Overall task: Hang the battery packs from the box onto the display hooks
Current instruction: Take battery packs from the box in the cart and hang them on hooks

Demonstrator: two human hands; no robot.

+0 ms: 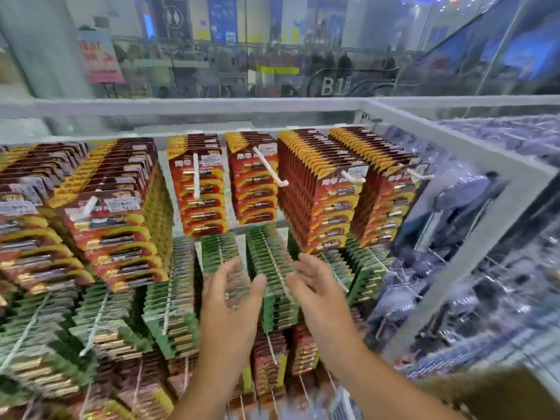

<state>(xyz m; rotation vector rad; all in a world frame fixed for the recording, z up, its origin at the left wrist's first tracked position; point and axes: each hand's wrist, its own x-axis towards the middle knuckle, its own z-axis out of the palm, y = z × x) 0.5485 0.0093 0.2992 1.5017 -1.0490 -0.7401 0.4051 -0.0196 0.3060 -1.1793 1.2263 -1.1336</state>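
Presently on record, one retail display rack of battery packs, viewed from the head camera.

Top row: red-and-yellow battery packs (330,192) hang on white display hooks (270,171). The two outer hooks on each side look full or nearly so, with only the tip showing. The two middle hooks carry far fewer packs, and a long run of bare rod shows on each.

Second row: green battery packs (272,268) sit densely on their hooks, some blurred. Lower rows: darker red packs, too blurred to count.

Left hand (233,298): raised before the green row with fingers and thumb spread wide. A blurred pack shows at its fingers; whether the hand grips that pack or only reaches past it cannot be told.

Right hand (318,286): raised just beside the left hand, fingers relaxed and apart, holding nothing that can be seen.

Box: a brown edge (500,392) at the lower right corner may be the supply box, but it is too blurred and cropped to confirm. Its contents are hidden.

Surroundings: a white rack frame (472,153), clear-wrapped goods to the right, and glass with a "B1" sign (332,85) beyond.

Progress, as a judgement: well advanced, most hooks being loaded. The two middle top hooks stand out as the remaining room. How many packs are left in the box cannot be told.
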